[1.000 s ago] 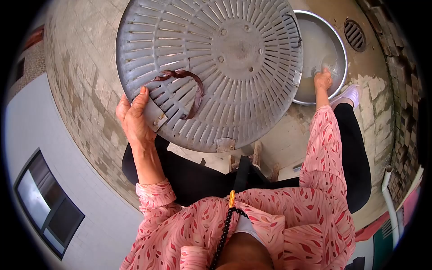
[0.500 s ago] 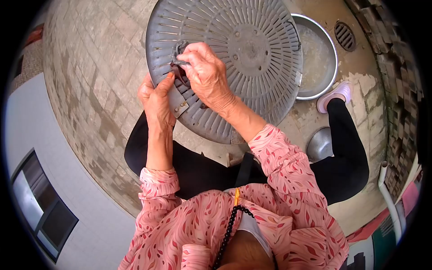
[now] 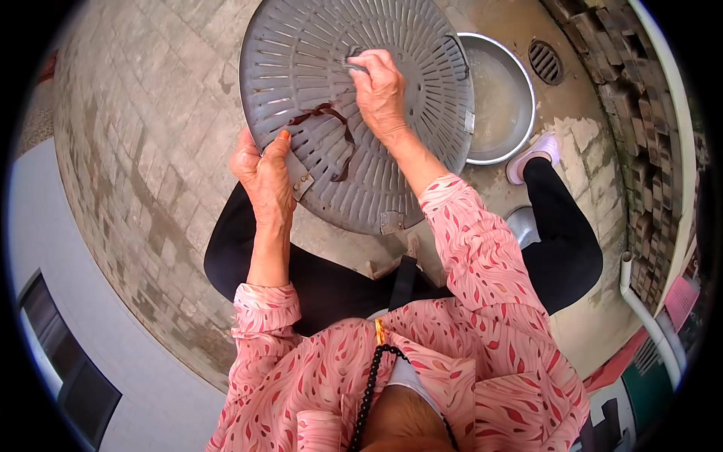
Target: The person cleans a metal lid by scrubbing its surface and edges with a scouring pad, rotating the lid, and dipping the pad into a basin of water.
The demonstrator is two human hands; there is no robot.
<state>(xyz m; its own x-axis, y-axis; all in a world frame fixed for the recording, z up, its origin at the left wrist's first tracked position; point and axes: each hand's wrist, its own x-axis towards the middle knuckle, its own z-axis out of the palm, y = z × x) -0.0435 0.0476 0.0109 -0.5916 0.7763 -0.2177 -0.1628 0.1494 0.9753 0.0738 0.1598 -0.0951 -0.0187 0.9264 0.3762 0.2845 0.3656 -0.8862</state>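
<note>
A large round metal steamer rack (image 3: 294,68) with radiating slots is held tilted over my lap. My left hand (image 3: 263,173) is closed on its left rim, thumb on top. Pinched in my right hand (image 3: 382,94) is a grey scourer (image 3: 354,59), partly hidden by the fingers and pressed to the rack near its middle. A dark red strip (image 3: 348,139), ribbon-like, hangs loosely across the slots between my two hands. Small metal brackets (image 3: 303,183) sit along the near rim.
Behind the rack's right edge stands a metal basin (image 3: 530,113) of cloudy water. A round drain cover (image 3: 546,62) lies beyond it. Near my right leg is a metal bowl (image 3: 521,224). Stacked bricks (image 3: 633,128) line the right side; the ground is paved.
My right hand has moved right and up across the rack with the scourer, away from the left rim. The dark red strip is now uncovered. My left hand keeps its hold.
</note>
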